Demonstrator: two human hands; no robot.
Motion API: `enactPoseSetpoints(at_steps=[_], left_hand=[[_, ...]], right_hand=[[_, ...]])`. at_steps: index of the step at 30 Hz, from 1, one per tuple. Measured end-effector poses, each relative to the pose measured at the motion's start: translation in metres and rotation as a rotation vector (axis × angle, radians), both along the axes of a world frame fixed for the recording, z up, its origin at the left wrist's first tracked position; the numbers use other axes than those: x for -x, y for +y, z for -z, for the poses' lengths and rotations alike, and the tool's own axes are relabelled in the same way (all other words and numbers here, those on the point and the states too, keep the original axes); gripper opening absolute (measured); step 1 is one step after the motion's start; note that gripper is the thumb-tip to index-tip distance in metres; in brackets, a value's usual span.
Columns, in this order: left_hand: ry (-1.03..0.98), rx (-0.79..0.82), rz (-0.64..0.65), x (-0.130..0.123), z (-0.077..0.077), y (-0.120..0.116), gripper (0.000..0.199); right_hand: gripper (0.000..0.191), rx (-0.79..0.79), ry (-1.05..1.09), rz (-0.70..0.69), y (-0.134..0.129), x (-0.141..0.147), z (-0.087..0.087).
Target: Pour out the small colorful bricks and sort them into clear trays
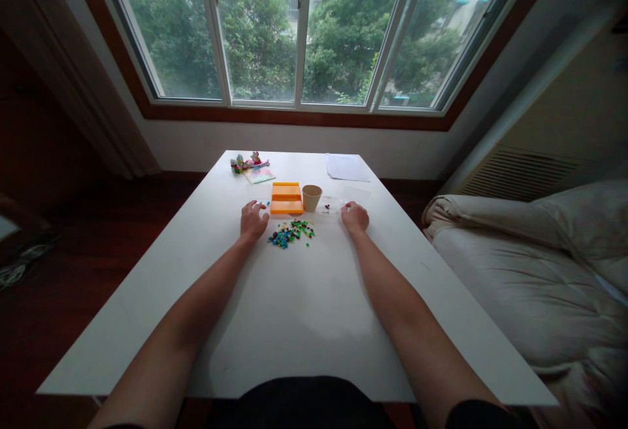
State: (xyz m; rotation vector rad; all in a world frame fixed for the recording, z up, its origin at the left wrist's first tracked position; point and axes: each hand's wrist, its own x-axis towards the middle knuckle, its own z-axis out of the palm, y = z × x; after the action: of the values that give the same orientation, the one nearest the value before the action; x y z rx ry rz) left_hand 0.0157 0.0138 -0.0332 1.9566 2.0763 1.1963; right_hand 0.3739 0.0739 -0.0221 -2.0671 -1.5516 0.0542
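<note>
My left hand (254, 221) rests at the left edge of a clear tray (259, 191), its fingers loosely bent and apart, with nothing visible in them. A few small blue and white pieces (267, 203) lie in that tray by its fingertips. My right hand (356, 218) is closed beside another clear tray (360, 193), and a small green brick (348, 206) shows at its fingertips. Between the hands spreads a loose pile of tiny toy bricks (290, 234) in green, blue, yellow and brown. Dark red pieces (327, 206) sit in a clear tray by the cup.
An orange two-part tray (287, 206) and a tan paper cup (311, 198) stand behind the pile. Small brick figures (240, 165) and a colourful sheet (260, 174) lie at the far left. White papers (347, 167) lie far right. A couch (490, 278) stands right of the white table (304, 324).
</note>
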Motion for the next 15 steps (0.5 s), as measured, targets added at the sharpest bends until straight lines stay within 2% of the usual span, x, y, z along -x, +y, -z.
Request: enactPoseSetpoints(at_steps=[6,15], left_hand=[[-0.007,0.0,-0.004,-0.0004,-0.0001,-0.0002,0.026],[-0.008,-0.005,0.009,0.0004,0.0021,0.0016,0.026]], right_hand=[[0.028,-0.009,-0.025,0.057,-0.0007,-0.0053,-0.0008],[0.028,-0.014,-0.039,0.029,0.001,0.0007,0.0039]])
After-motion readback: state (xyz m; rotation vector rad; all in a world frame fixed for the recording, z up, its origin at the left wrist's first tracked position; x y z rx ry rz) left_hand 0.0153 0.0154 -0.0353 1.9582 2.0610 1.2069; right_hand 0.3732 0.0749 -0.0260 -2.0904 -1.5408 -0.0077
